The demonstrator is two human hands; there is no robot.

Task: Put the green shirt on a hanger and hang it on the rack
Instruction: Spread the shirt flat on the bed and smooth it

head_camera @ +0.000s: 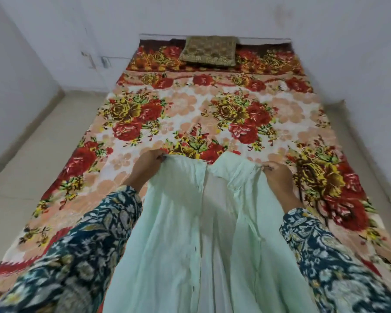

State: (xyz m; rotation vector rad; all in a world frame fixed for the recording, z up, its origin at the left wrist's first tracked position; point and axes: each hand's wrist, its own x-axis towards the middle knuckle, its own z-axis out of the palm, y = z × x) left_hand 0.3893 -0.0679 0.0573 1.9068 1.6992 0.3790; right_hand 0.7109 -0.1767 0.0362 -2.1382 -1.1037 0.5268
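Note:
A pale green shirt (pixel 190 233) hangs in front of me above the bed, its open front slit running down the middle. My left hand (pixel 145 168) pinches its upper left edge. My right hand (pixel 274 175) grips the upper right edge. Both arms wear dark blue floral sleeves. The shirt's lower part runs out of the frame at the bottom. No hanger and no rack appear in view.
A bed with a red and yellow floral blanket (pixel 212 114) fills the middle. A gold-brown cushion (pixel 209 50) lies at its far end against the white wall. Beige tiled floor (pixel 32 159) runs along the left side, and a narrow strip on the right.

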